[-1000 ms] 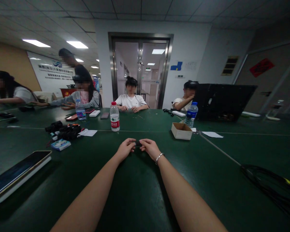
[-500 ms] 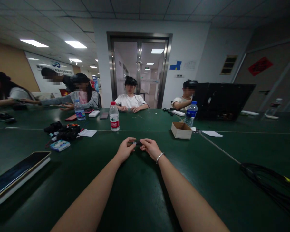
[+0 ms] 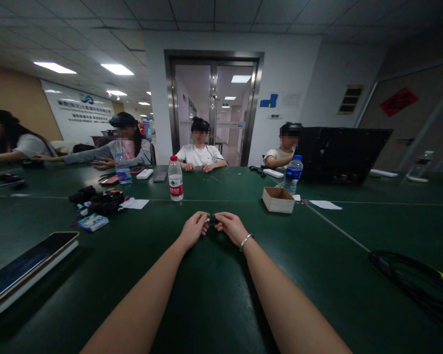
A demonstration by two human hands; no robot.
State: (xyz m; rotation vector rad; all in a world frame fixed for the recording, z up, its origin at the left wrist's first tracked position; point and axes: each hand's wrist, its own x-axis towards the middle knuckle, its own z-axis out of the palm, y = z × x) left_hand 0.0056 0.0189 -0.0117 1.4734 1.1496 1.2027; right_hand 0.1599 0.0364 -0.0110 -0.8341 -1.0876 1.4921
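Both left hand [image 3: 194, 230] and right hand [image 3: 232, 228] gripping small dark object [image 3: 211, 221], open box [image 3: 279, 204], contents unclear, near bottle [image 3: 293, 175]

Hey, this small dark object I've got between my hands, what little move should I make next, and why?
I'd probably loosen your left hand slightly, letting your right hand hold the small dark object: the hands cover both its ends, so little of it shows.

Left hand [image 3: 194, 230], right hand [image 3: 232, 228], dark object [image 3: 211, 221] between, green table [image 3: 214, 295]
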